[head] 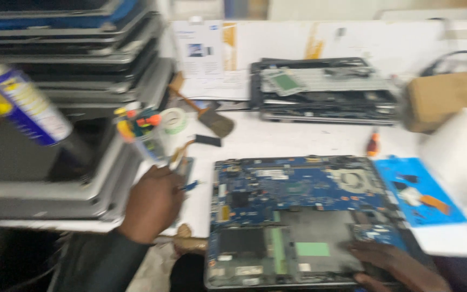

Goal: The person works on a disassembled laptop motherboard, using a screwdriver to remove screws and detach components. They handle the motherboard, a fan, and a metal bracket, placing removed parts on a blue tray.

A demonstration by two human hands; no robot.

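Left hand (pixel 152 204): the grip is curled into a loose fist, back of the hand toward the camera, and a small blue-tipped tool (pixel 189 186) projects from the finger side toward the opened laptop. Motion blur hides the fingertips; how tightly they pinch the tool cannot be told. The hand sits at the left edge of the laptop, over the white surface (pixel 277 138), beside the tray of small parts.

Right hand (pixel 393 266): the grip is spread flat, fingers extended leftward and pressed on the lower right area of the opened laptop (pixel 304 216), near a green pad. It pinches nothing.

The laptop lies base-up and uncovered at the near edge of the surface, its blue circuit board (pixel 298 189) and a fan exposed in the upper half.

Surroundings: a blue mat (pixel 420 192) with small parts lies just right of the laptop. An orange-handled screwdriver (pixel 373 144) stands behind it. A stack of closed laptops (pixel 82 70) rises at the left, with a blue and yellow spray can (pixel 20 103) in front. A second stack of dismantled laptops (pixel 322 89) lies at the rear, a roll of tape (pixel 173 120) and a brush (pixel 201 111) to its left, a cardboard box (pixel 449 97) at the right.
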